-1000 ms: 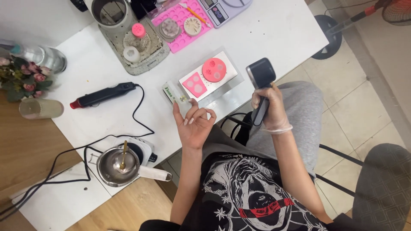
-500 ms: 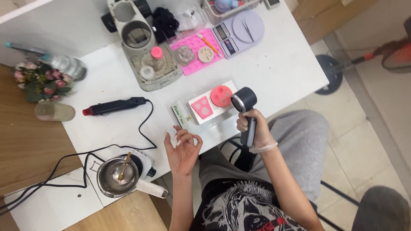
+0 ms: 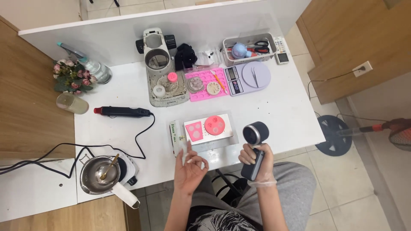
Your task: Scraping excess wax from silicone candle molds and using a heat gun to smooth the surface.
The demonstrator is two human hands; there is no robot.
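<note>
My right hand [image 3: 251, 155] grips the handle of a small dark handheld fan [image 3: 255, 136], held upright at the table's front edge with its round head facing the moulds. My left hand [image 3: 189, 169] is raised palm-up just in front of the table, pinching a thin white piece [image 3: 184, 150] between its fingers. Just beyond both hands lies a white tray [image 3: 223, 136] with a pink square mould [image 3: 195, 130] and a round pink mould [image 3: 214, 124] on it. A small printed box [image 3: 174, 132] sits at the tray's left.
A black heat gun [image 3: 122, 111] with its cord lies to the left. A metal pot [image 3: 98, 174] with a spoon sits on a small hotplate at the front left. Further back are a pink mould mat [image 3: 206, 83], a digital scale [image 3: 247, 77], a grey stand [image 3: 162, 72], flowers [image 3: 69, 76] and a bin of tools [image 3: 252, 47].
The view has pulled back and tilted up. My right hand has swung the fan down to the table's front edge, and my left hand has lifted with the white piece pinched.
</note>
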